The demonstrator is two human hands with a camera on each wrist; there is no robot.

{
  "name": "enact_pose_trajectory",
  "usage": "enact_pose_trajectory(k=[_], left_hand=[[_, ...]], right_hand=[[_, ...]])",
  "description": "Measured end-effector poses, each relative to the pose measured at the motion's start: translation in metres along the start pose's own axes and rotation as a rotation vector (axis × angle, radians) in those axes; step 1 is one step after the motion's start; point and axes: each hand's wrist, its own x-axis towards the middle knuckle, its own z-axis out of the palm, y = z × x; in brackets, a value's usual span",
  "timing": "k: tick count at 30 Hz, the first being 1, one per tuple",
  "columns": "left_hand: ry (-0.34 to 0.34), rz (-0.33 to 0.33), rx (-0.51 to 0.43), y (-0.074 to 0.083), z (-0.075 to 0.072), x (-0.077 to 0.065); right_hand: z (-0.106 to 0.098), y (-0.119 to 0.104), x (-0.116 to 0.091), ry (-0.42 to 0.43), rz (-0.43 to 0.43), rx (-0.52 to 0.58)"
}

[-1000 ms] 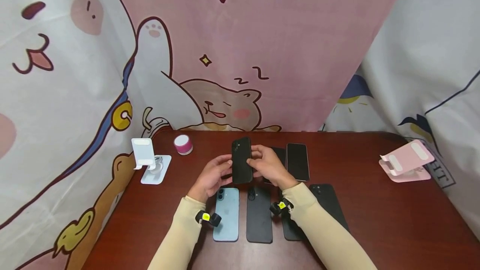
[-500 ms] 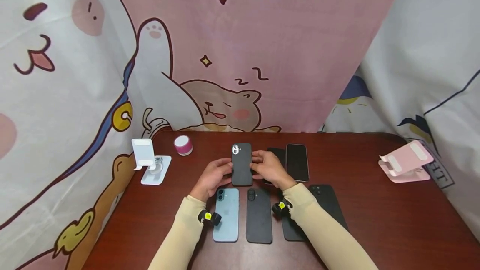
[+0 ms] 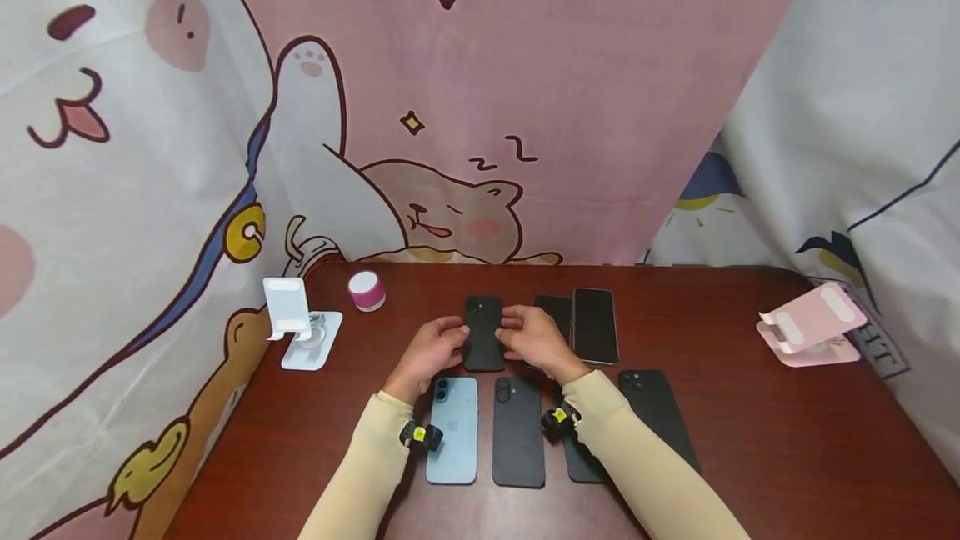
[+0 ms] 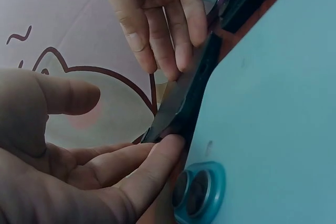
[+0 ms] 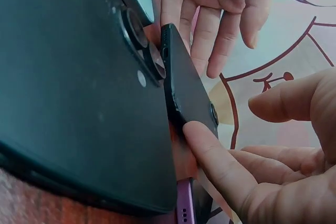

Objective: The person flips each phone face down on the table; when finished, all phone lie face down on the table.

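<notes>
In the head view a black smartphone (image 3: 483,340) lies back up on the table, its camera bump at the far left corner. My left hand (image 3: 427,352) is at its left edge and my right hand (image 3: 536,340) at its right. The left wrist view has my left fingertips (image 4: 170,145) right at that phone's edge, thumb raised off it. From the right wrist, my right index fingertip (image 5: 195,129) meets the phone's edge, its thumb also lifted. Nearer me lie a light blue smartphone (image 3: 452,432) and a dark grey smartphone (image 3: 518,436), both back up.
Two black phones (image 3: 660,415) lie partly under my right forearm. A screen-up phone (image 3: 595,325) and a dark one (image 3: 555,312) sit right of my right hand. A white stand (image 3: 311,340) and pink round jar (image 3: 366,290) are left; a pink stand (image 3: 813,327) is right.
The black phone has come down from a raised, tilted position to lie flat on the table. The fingers have loosened from its sides, and the thumbs have come off it.
</notes>
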Motion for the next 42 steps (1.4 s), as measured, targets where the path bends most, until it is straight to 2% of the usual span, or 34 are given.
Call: enact_pose_trajectory(k=[9, 15, 22, 25, 33, 42], left_hand=[[0.008, -0.005, 0.023, 0.004, 0.001, -0.004], [0.021, -0.002, 0.046, 0.006, 0.002, -0.005], [0.102, 0.063, 0.109, 0.010, 0.011, -0.008], [0.117, 0.106, 0.110, 0.011, 0.016, -0.008], [0.090, 0.154, 0.032, 0.012, 0.030, -0.003], [0.006, 0.158, -0.026, 0.011, 0.052, 0.004]], right_hand=[[-0.001, 0.000, -0.004, -0.002, 0.013, 0.039], [-0.003, 0.000, -0.005, -0.004, 0.009, 0.027], [-0.013, -0.004, -0.009, 0.017, -0.040, -0.042], [-0.021, -0.005, -0.013, 0.039, -0.058, -0.097], [-0.046, -0.005, -0.025, 0.110, -0.071, -0.239], [-0.066, 0.001, -0.033, 0.157, -0.063, -0.282]])
